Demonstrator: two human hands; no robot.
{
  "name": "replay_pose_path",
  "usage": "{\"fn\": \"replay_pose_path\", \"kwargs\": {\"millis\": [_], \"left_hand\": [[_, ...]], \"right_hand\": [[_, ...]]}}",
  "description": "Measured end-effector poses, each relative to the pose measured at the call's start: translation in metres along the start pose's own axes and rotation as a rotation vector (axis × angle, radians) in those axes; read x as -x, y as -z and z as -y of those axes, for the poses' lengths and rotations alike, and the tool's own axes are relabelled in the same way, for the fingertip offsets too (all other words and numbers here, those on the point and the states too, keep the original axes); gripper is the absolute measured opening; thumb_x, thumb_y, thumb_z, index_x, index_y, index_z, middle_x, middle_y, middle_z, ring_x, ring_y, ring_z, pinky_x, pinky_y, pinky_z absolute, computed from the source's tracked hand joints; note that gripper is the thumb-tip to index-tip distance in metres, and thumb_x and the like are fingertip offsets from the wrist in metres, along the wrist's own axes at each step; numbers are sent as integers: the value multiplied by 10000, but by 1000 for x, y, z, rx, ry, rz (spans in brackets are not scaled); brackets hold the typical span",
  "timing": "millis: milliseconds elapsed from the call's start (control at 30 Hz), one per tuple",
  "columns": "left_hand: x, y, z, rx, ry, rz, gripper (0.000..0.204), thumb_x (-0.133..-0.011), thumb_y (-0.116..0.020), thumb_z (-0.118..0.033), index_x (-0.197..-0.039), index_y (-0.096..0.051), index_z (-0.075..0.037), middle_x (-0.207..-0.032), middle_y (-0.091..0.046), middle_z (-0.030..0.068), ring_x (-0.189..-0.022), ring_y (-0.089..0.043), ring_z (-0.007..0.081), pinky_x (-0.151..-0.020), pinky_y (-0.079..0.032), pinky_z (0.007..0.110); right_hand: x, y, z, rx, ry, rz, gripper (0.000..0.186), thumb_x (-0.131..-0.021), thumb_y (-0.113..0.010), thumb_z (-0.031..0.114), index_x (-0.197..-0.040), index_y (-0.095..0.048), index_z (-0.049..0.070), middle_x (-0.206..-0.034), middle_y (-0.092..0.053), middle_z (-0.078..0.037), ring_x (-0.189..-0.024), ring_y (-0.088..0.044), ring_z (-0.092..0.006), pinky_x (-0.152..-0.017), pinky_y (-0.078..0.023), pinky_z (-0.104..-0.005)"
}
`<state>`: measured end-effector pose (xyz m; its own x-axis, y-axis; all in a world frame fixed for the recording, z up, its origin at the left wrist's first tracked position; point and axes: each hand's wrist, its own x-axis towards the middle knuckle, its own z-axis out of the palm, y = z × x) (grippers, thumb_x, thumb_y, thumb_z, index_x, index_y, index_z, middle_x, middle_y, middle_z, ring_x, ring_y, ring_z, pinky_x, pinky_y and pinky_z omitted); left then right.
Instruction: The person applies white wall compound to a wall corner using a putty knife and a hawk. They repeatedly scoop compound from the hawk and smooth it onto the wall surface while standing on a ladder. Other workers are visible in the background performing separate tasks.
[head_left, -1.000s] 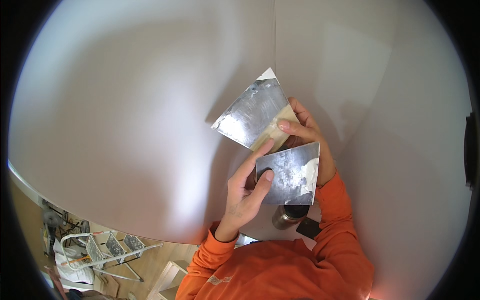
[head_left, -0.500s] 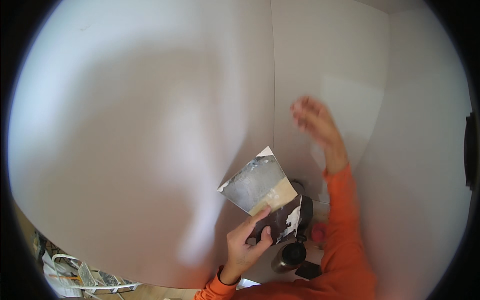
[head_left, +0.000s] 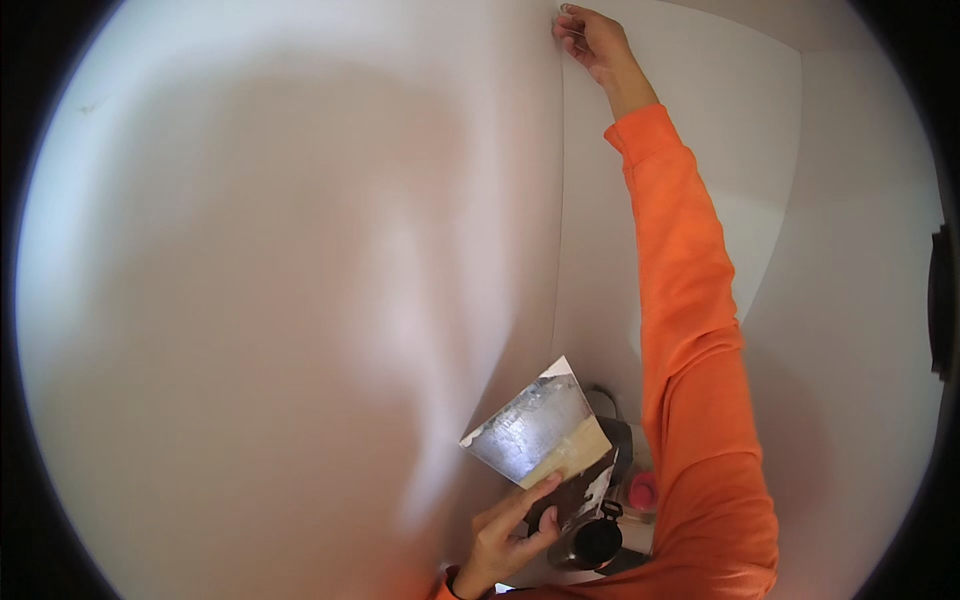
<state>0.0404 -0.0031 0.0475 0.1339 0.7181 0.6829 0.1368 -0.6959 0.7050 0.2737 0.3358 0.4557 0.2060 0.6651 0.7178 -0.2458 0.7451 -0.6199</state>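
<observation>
My left hand is low in the head view, shut on a wide metal taping knife with tan compound along its blade edge. A second smeared blade sits behind it in the same grip. My right hand is stretched far up, its orange sleeve along the arm. Its bunched fingertips touch the vertical seam in the white wall. Whether those fingers pinch anything is not visible.
White wall panels fill most of the view, with an inside corner to the right. Below, near my body, are a dark round container and a small red object. A black object shows at the right rim.
My right hand let go of its blade, which went to the left hand, and rose to the top of the seam. The left hand with the blades dropped lower.
</observation>
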Motion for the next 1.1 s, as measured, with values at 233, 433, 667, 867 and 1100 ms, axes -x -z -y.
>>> {"fn": "replay_pose_path", "kwargs": {"millis": [233, 433, 667, 867, 1100], "left_hand": [[1, 4, 3, -66, -16, 41, 424, -769, -729, 20, -1191, -679, 14, -1007, -742, 144, -698, -672, 129, -644, -519, 241], [6, 6, 0, -55, 32, 60, 419, -772, -731, 23, -1187, -677, 23, -989, -740, 158, -736, -696, 144, -669, -532, 245], [3, 3, 1, -15, -10, 42, 413, -793, -714, 28, -1203, -660, 40, -1056, -730, 177, -857, -732, 194, -771, -555, 261], [8, 4, 3, 19, 60, 77, 415, -813, -700, 23, -1225, -651, 33, -1082, -727, 167, -857, -730, 187, -771, -554, 265], [2, 8, -9, -12, 103, 123, 427, -834, -704, -2, -1257, -645, -4, -1087, -726, 156, -804, -718, 174, -748, -550, 269]], "right_hand": [[-31, -15, -23, -105, -21, -41, 368, -984, -497, 271, -1261, -580, 44, -697, -559, -5, -519, -448, -93, -448, -391, -223], [-23, -29, -15, -103, -25, -67, 352, -966, -484, 270, -1212, -613, 53, -631, -480, 24, -489, -385, -101, -421, -331, -251], [-37, -28, -2, -115, -25, -68, 231, -972, -472, 241, -1000, -630, 75, -625, -465, 21, -492, -379, -100, -424, -325, -252], [-38, -36, -7, -250, -48, -41, 198, -964, -472, 214, -979, -610, 72, -627, -473, 15, -510, -402, -104, -433, -330, -241], [-38, -40, -7, -273, 21, 25, 163, -944, -499, 219, -954, -590, 84, -620, -463, 19, -526, -415, -111, -461, -338, -244]]}}
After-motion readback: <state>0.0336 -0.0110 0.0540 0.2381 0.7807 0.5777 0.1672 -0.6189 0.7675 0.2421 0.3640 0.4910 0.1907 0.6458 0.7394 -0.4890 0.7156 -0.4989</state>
